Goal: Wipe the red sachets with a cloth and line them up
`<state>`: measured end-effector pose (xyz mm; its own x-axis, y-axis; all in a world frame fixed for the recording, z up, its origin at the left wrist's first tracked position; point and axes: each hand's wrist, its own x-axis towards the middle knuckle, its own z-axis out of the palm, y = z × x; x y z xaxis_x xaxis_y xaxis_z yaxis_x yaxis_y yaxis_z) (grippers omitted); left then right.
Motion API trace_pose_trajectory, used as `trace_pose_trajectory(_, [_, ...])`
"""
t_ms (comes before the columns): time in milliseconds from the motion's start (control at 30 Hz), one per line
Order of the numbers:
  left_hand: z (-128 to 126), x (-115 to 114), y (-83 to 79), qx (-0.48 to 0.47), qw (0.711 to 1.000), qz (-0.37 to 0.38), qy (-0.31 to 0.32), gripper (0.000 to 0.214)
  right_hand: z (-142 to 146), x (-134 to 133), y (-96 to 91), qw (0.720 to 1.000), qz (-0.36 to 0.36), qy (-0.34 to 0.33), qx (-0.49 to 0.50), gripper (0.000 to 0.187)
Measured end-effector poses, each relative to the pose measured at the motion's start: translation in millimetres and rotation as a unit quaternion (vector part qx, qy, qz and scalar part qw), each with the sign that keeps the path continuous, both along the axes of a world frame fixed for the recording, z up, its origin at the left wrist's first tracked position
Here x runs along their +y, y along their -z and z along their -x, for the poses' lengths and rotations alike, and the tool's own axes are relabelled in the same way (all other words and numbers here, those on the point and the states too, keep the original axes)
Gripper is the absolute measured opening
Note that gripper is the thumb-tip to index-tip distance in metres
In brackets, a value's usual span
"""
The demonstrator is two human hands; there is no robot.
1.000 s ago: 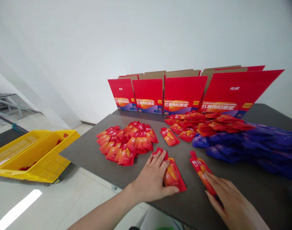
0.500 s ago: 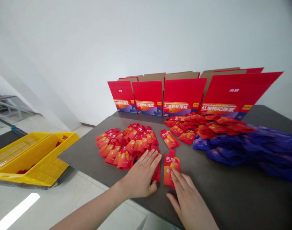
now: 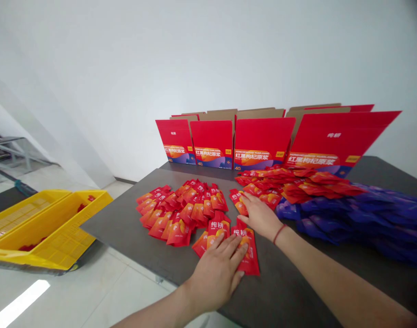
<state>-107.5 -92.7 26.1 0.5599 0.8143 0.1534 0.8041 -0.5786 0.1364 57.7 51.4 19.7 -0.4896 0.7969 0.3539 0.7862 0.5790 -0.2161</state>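
Note:
My left hand [image 3: 217, 269] lies flat over the lower ends of two red spouted pouches near the table's front edge, fingers stretched out. One is the right-hand pouch [image 3: 249, 259]; the other pouch [image 3: 218, 225] overlaps more pouches on its left. Farther forward, my right hand [image 3: 261, 216] reaches over a single red pouch [image 3: 236, 197], its outstretched fingers at that pouch's right side. Left of both hands, red pouches [image 3: 181, 209] are fanned out in overlapping rows. Beyond my right hand lies a loose heap of red pouches [image 3: 307, 182].
Open red cartons [image 3: 211, 132] stand in a row along the back of the dark table [image 3: 126, 214]. A pile of blue-purple pouches [image 3: 352, 214] covers the right side. On the floor at left are yellow crates [image 3: 63, 246] with some red pieces inside.
My left hand has shifted right, onto the pouch that was under my right hand. My right hand has moved forward to a pouch farther away. The pouches formerly under my left hand now show.

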Motion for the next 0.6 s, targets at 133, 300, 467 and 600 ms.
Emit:
trace_pose_trajectory(133, [5.4,0.8,-0.7,0.002,1.000,-0.008,-0.010,0.049,10.7,8.5,0.8,0.998,0.051,0.021,-0.019,0.037])
trace_pose_trajectory(300, [15.8,14.1,5.8,0.016,0.999,-0.024,-0.032,0.050,-7.1,-26.7,-10.7,0.993,0.100,0.056,-0.022,0.024])
trace_pose_trajectory(467, [24.7,31.5,0.0,-0.012,1.000,-0.008,-0.013,0.054,3.4,-83.8,-8.0,0.994,0.095,0.054,-0.013,0.037])
trace_pose_trajectory(600, [25.7,34.8,-20.3,-0.056,0.998,0.023,-0.003,0.060,15.8,-101.5,4.7,0.995,0.087,0.048,-0.007,0.045])
